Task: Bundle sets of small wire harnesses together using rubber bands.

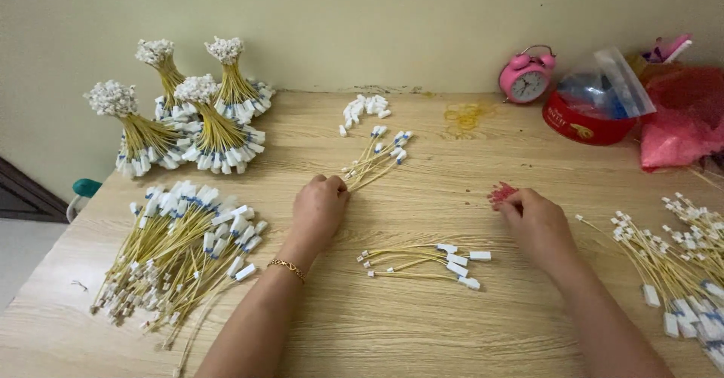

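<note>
Centrally, left hand (320, 208) grips a fan of yellow wires (375, 159) with white plugs; right hand (534, 223) pinches small red bits (501, 192). Far right, red tub (581, 125) holds a plastic bag (615, 88).

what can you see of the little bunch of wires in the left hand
The small bunch of yellow wires fans up and to the right from the left hand, whose fingers pinch one end. The far ends carry white connectors with blue marks. It lies low over the wooden table, apart from the other piles.
</note>
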